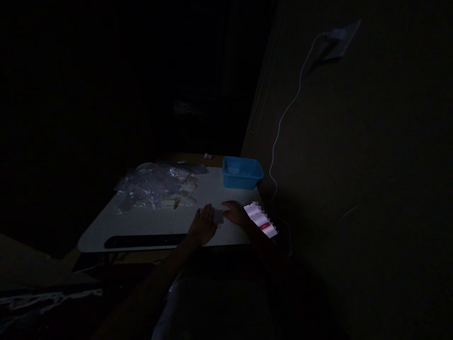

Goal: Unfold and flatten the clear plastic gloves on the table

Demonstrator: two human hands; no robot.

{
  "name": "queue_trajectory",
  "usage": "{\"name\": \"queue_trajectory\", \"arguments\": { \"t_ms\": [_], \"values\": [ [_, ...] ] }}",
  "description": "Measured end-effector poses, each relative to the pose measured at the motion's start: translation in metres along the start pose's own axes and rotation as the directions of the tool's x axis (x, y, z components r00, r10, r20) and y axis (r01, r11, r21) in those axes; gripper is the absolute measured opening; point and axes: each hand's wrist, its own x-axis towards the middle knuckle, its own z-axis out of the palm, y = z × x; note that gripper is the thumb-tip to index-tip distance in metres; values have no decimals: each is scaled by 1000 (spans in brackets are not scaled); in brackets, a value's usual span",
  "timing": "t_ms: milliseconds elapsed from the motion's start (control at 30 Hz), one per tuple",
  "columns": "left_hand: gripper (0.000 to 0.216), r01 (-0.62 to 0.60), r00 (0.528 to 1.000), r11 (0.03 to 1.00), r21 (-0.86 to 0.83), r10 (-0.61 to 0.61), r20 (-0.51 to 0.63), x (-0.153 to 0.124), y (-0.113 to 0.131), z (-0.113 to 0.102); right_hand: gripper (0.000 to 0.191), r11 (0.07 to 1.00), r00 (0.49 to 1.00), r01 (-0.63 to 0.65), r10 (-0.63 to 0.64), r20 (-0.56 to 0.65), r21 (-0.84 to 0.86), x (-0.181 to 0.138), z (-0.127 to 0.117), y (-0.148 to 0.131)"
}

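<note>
The scene is very dark. My left hand [203, 225] lies on the white table with its fingers stretched out flat, beside the left edge of a small clear plastic bag [218, 216]. At the bag's right edge is my right hand [234, 212], its fingers curled and seeming to pinch the bag. Crumpled clear plastic bags [148, 186] are heaped on the left of the table. Several pale flat pieces [180, 197] lie at the heap's right side; their kind is too dim to tell.
A blue plastic basket [242, 181] stands at the table's back right corner. A lit phone [261, 221] lies at the right edge. A white cable [279, 127] runs down the wall. A dark slot [145, 241] lines the near edge of the white table [95, 231].
</note>
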Motion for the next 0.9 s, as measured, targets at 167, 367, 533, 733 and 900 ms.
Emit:
{"name": "queue_trajectory", "arguments": {
  "t_ms": [167,367,533,733,900],
  "values": [
    [54,6,1000,1000,21,-6,2,-3,4,-6,37,997,995,-61,58,81,36,24,0,5],
    [56,7,1000,1000,-9,-7,0,-5,4,-9,2,991,953,-82,46,300,108,49,-1,2],
    [57,0,997,973,-232,-18,-77,-5,0,-2,13,965,951,-90,9,310,247,48,-8,6],
    [60,57,934,484,-873,-336,-125,-2,-21,0,12,901,987,-71,2,160,427,17,-1,8],
    [52,186,935,142,-972,-329,131,-1,-38,-13,12,624,996,-27,81,-30,781,-4,16,4]
  ]
}}
